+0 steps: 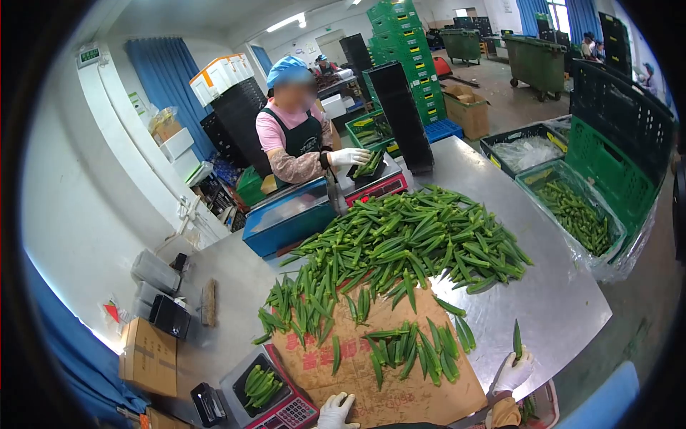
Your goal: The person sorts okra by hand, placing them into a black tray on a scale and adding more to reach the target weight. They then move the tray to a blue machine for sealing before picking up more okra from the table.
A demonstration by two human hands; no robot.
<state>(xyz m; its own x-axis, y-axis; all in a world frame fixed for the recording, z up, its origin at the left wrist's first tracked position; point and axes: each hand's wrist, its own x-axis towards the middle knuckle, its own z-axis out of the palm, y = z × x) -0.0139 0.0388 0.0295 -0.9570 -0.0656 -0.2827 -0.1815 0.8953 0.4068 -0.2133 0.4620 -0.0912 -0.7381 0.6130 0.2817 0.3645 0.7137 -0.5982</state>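
My right hand [516, 370], in a white glove, pinches a single okra pod [517, 337] upright near the table's front right edge. My left hand [334, 412], also gloved, lies with fingers stretched out at the front edge of a flattened cardboard sheet [443, 397], holding nothing. Beside it stands a red digital scale [294, 412], on which a black tray [241, 383] holds several okra pods [262, 386]. Loose okra [414, 350] lies on the cardboard, and a large okra pile [421, 236] covers the middle of the metal table [557, 300].
Across the table a person [296, 136] in gloves handles a tray of okra on a second scale [371, 187]. A blue box [289, 218] and a stack of black trays [401, 118] stand nearby. At right is a lined green crate [572, 214] of okra.
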